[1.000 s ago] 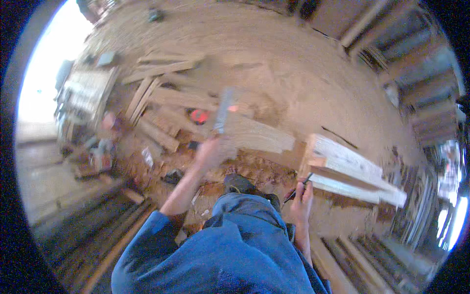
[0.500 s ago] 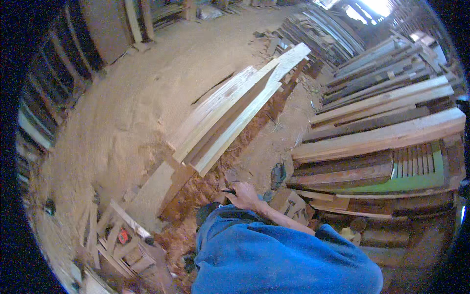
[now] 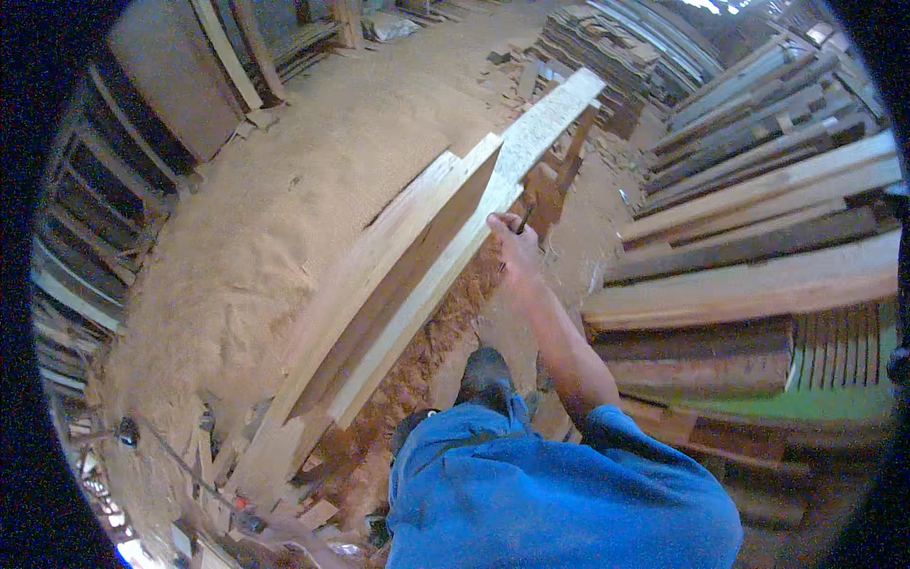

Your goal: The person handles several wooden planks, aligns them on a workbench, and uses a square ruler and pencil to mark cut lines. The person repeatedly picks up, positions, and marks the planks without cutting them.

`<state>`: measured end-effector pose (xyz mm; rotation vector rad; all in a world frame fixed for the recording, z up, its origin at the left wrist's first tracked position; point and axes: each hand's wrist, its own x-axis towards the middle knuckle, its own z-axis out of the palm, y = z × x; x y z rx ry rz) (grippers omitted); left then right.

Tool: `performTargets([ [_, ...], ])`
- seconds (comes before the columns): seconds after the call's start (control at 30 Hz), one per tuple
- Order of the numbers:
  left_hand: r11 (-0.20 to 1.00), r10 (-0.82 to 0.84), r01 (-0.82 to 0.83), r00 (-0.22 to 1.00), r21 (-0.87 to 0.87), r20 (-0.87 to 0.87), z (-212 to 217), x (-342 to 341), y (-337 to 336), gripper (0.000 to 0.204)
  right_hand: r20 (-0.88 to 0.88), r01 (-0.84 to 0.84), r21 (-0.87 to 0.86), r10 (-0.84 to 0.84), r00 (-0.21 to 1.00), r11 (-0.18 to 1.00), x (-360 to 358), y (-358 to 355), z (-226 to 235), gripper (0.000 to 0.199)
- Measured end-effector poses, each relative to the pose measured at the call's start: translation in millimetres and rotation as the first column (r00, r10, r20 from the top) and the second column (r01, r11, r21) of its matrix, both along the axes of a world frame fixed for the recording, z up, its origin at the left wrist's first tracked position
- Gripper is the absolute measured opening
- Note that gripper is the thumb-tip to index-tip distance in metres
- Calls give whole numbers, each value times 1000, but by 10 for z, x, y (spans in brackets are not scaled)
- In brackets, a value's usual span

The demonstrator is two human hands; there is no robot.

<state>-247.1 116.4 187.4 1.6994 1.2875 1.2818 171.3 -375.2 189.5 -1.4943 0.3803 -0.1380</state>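
My right hand (image 3: pixel 515 248) reaches out beside the outer edge of the near pale plank (image 3: pixel 417 289), its fingers closed on a slim dark pencil-like tool (image 3: pixel 526 220). Whether the fingertips touch the plank I cannot tell. Next to it lie a longer pale board (image 3: pixel 550 123), reaching to the far end, and another plank (image 3: pixel 389 261) on the left, with a brown shaded face between them. Low on the left, my left hand (image 3: pixel 275 537) is blurred and closed around the dark end of a long thin straight tool (image 3: pixel 185 465), seen nearly edge-on.
Stacked timber (image 3: pixel 749 275) fills the right side, by a green slatted panel (image 3: pixel 844 365). Boards and frames (image 3: pixel 171 85) lean along the left. Wood offcuts (image 3: pixel 204 455) lie low on the left. Sawdust (image 3: pixel 246 237) covers the ground; my shoe (image 3: pixel 485 375) stands near the planks.
My right hand has moved forward from near my body to the plank's edge. My left hand has shifted down and left, and its tool has turned edge-on. The view has shifted.
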Motion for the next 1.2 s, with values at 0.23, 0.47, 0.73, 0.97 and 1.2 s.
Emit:
performTargets([
  [0.23,996,32,-3,950,-93,310,755,1440,-1731,47,50,-99,31,98,994,995,1481,-658,-111,49],
  [0.47,989,-24,79,920,-125,391,1048,2095,-2829,40,21,-206,9,206,978,978,1727,-576,-262,53],
  [0.73,833,-233,436,835,-342,498,1282,2639,-3347,23,-17,-140,94,142,990,986,1664,-564,-248,54],
  [0.97,694,-266,624,686,-359,677,1209,3015,-3401,22,-45,-199,91,203,978,976,1708,-642,-64,57],
  [1.2,603,-422,707,676,-370,604,1070,3181,-3581,25,4,-247,16,247,969,969,1725,-677,-153,47],
])
